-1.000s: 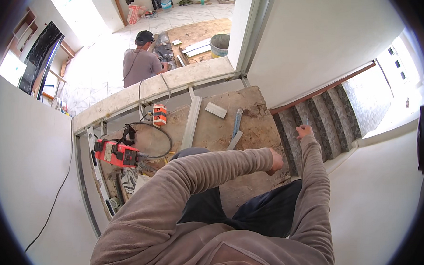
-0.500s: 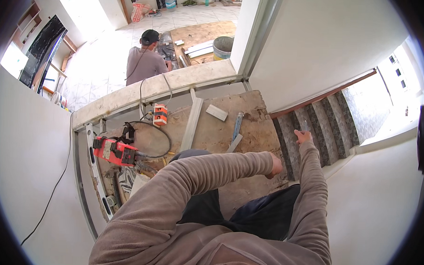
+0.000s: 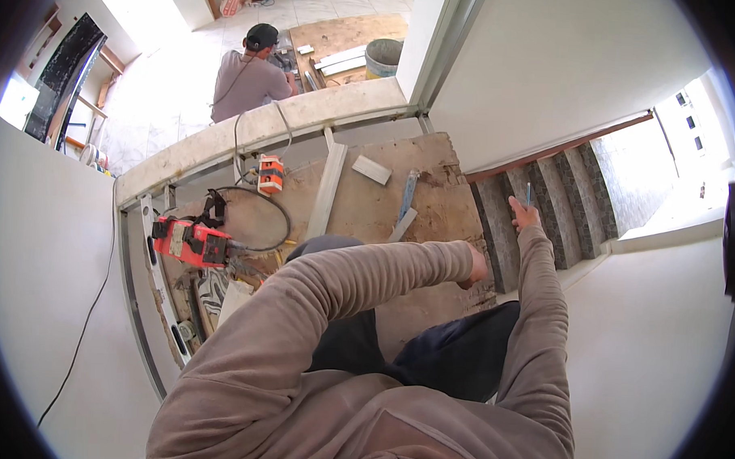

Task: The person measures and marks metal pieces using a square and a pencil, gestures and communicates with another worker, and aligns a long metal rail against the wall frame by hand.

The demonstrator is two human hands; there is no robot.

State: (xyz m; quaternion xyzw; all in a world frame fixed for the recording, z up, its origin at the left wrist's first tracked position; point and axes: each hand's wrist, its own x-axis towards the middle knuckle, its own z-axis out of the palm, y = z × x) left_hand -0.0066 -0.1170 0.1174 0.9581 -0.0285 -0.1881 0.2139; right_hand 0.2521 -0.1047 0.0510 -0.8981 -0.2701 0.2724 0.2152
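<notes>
My right hand (image 3: 526, 214) reaches out over the dark stair steps (image 3: 539, 191), closed on a thin pencil (image 3: 529, 191) that points upward. My left hand (image 3: 477, 267) is at the right edge of the worn wooden board (image 3: 336, 204), its fingers turned away and hidden behind the wrist and cuff. On that board lie a long pale strip (image 3: 328, 192), a short pale block (image 3: 372, 170), a blue-handled tool (image 3: 407, 194) and another small offcut (image 3: 402, 225).
A red power tool (image 3: 191, 241) with a black cable and an orange-and-black box (image 3: 270, 176) lie at the left. A spirit level (image 3: 162, 283) rests along the metal frame (image 3: 138, 302). Beyond the ledge (image 3: 225, 135), a co-worker (image 3: 251, 80) sits near a bucket (image 3: 383, 58).
The view has tilted slightly, so the board, tools and co-worker appear higher and a little further left. The pencil in my right hand shows more clearly. My left arm looks nearly unchanged.
</notes>
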